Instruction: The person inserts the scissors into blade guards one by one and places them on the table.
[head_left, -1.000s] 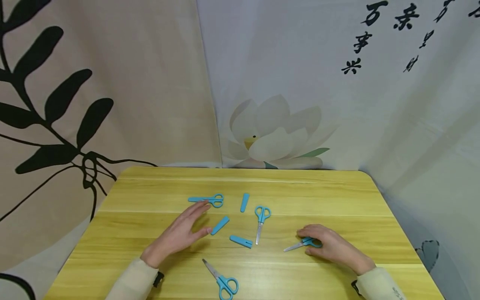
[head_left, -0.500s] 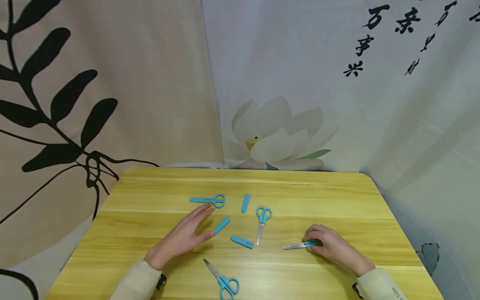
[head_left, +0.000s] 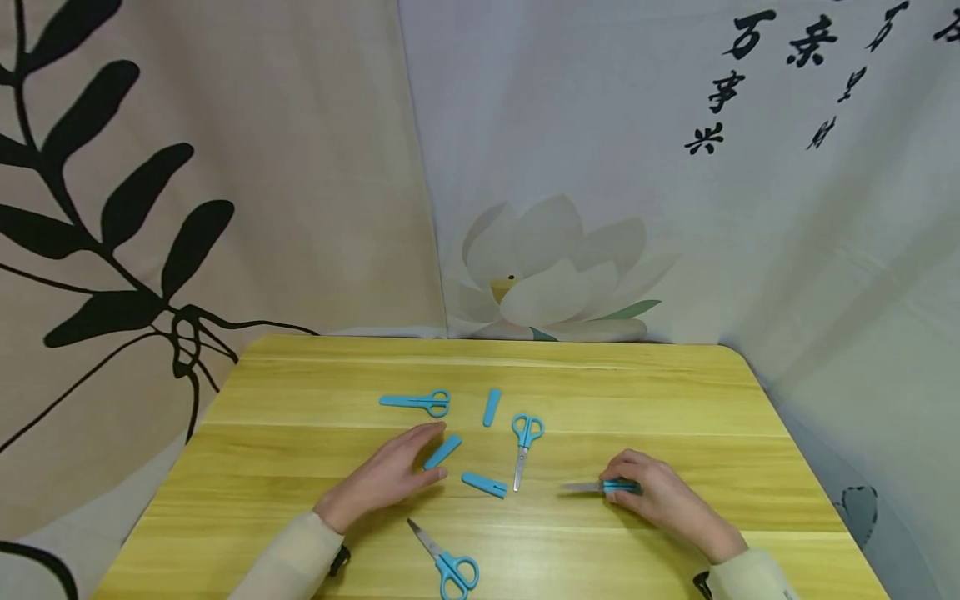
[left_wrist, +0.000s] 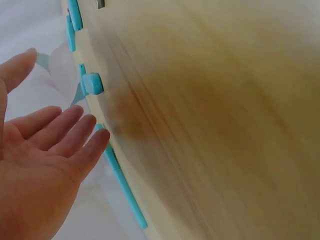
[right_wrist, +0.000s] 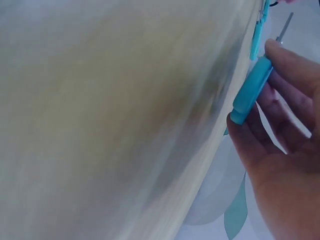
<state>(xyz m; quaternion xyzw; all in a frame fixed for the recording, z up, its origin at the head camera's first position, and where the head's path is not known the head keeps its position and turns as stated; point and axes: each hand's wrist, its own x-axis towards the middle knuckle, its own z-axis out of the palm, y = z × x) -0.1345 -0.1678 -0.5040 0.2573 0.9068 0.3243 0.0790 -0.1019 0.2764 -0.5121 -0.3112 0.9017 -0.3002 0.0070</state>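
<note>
My right hand (head_left: 663,500) grips a pair of blue-handled scissors (head_left: 583,487) by the handles, bare blades pointing left. The right wrist view shows thumb and fingers pinching the blue handle (right_wrist: 252,90) edge-on, above the table. My left hand (head_left: 386,482) hovers low with fingers extended and holds nothing; a blue blade cover (head_left: 443,452) lies between its thumb and fingers in the head view. In the left wrist view, that hand (left_wrist: 45,160) has its palm showing, fingers apart. Just right of it lies another slotted blue cover (head_left: 484,484).
Blue scissors with the blades covered (head_left: 415,402) lie beyond my left hand. A third cover (head_left: 491,407) and uncovered scissors (head_left: 522,450) lie mid-table. Another uncovered pair (head_left: 444,560) is near the front. The wooden table (head_left: 300,367) ends at hanging cloths (head_left: 570,125).
My left hand has moved right, away from the covered scissors and closer round the blue cover. My right hand has turned its scissors edge-on, blades swinging from down-left to straight left.
</note>
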